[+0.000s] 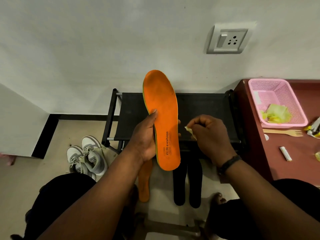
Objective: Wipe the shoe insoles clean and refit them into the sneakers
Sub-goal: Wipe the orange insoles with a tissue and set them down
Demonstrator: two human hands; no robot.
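My left hand (146, 135) grips an orange insole (162, 108) upright by its lower half, printed side facing me, thumb on its left edge. Just right of it, my right hand (210, 132) pinches a small crumpled yellow-green wipe (190, 131), a short gap away from the insole. A second orange insole (144, 184) lies on the floor below my left wrist. Two black insoles (187, 184) lie side by side on the floor beside it. A pair of white and grey sneakers (87, 156) stands on the floor at the left.
A low black shoe rack (199, 108) stands against the white wall behind the insole. At the right, a dark red table (277, 153) carries a pink basket (280, 94) with yellow-green wipes, a wooden fork (284, 132) and a small white tube (285, 154).
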